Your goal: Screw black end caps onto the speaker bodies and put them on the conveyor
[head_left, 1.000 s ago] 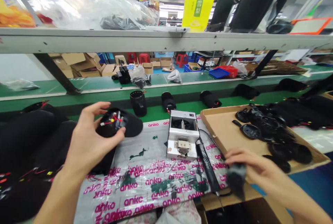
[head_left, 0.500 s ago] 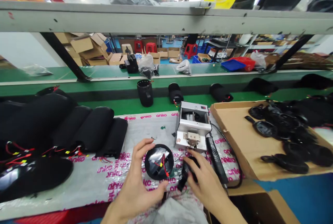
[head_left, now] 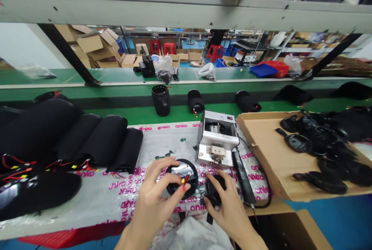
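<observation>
A black cylindrical housing [head_left: 194, 176] stands on end in front of me, its shiny inside facing up. Red wires [head_left: 186, 178] with a small yellow plug come out of it. My left hand [head_left: 158, 193] is closed, pinching these wires between thumb and fingers over the housing. Just to the right, my right hand [head_left: 229, 199] grips a round black plastic cap [head_left: 215, 192] with a short strap hanging from it. The cap's underside is hidden. Behind the cap sits a small silver machine [head_left: 219, 137] with a switch.
Black fabric-covered cylinders [head_left: 104, 141] with wires lie at left. A cardboard tray [head_left: 270, 164] of black strapped caps is on the right. A black rod-shaped tool [head_left: 244, 176] lies beside the machine. More cylinders [head_left: 161, 100] line the green bench, under a shelf beam [head_left: 174, 9].
My left hand has moved from around the housing's side onto the wires, closing on them. My right hand has shifted slightly right with the cap. The view has tilted down a little.
</observation>
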The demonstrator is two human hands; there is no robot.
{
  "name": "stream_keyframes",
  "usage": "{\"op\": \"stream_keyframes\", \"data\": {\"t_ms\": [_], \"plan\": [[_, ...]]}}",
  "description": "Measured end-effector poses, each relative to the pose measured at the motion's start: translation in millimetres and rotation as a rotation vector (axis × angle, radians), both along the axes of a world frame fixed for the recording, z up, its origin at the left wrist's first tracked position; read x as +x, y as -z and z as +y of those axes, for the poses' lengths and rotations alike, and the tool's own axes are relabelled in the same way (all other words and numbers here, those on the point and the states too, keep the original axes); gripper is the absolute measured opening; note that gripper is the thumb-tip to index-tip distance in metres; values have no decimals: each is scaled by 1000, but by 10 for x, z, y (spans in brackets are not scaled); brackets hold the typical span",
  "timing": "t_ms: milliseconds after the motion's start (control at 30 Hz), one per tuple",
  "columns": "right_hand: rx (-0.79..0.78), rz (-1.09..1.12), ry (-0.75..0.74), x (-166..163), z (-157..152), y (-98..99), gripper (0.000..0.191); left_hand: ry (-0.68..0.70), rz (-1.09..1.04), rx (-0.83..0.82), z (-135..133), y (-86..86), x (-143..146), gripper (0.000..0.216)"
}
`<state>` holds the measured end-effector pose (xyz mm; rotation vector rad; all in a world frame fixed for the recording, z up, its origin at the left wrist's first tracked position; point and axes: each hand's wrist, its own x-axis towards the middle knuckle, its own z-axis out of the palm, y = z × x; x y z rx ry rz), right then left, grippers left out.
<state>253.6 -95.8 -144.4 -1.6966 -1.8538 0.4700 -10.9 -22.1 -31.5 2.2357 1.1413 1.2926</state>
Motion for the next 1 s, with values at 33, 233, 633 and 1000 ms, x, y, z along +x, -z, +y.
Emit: {"op": "stream_keyframes", "data": {"t_ms": [33, 233, 633, 1000], "plan": [[-13, 25, 18, 11, -17, -9, 59, 0, -15, 25, 7, -7, 26, 16], [-109, 571, -84, -40, 85, -317, 64, -65, -65, 53, -12, -14, 220, 17], [-110, 1431, -238, -390, 790, -1045, 61, -25, -368, -231, -9, 4, 377, 14], [-82, 1297, -285, -354, 733, -1156, 70, -19, -396, -243, -15, 25, 364, 15]]}}
